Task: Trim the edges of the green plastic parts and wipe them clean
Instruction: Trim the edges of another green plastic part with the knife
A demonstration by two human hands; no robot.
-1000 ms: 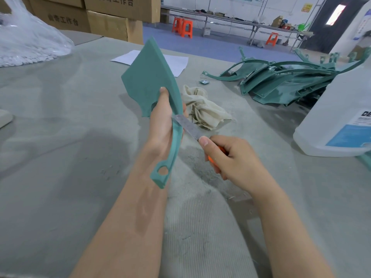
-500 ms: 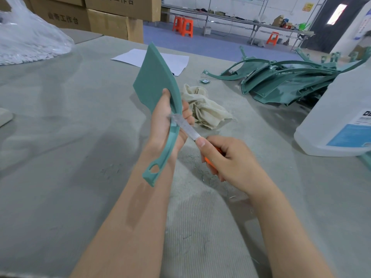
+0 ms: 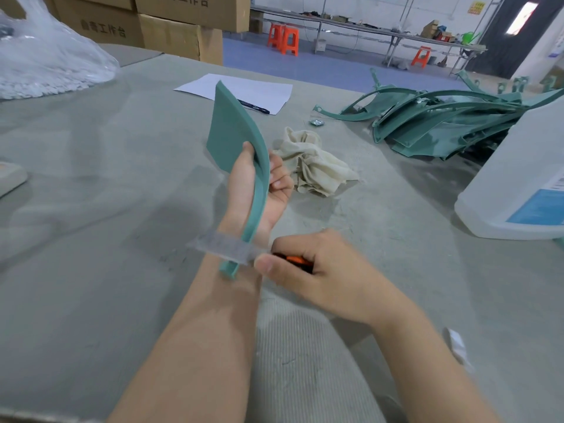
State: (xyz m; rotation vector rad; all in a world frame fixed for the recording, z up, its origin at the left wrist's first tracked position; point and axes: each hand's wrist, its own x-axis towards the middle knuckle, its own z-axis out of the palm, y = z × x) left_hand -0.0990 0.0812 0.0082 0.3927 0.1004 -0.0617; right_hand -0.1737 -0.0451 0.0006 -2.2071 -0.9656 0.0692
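1 green part [image 3: 232,132] upright, narrow end down.

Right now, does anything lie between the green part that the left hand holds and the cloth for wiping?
Nothing visible does. The cloth lies on the table close beside the left hand gripping the green part. The right hand holds the knife at the part's lower end, away from that gap.

held part [image 3: 235,132] over worktop [image 3: 91,239] | knife [image 3: 225,244] 6 o'clock, crossing it | cloth [image 3: 314,160] 3 o'clock | jug [image 3: 525,178] beyond cloth | parts pile [image 3: 442,123] 2 o'clock | paper [image 3: 244,90] 12 o'clock | bag [image 3: 45,65] 10 o'clock
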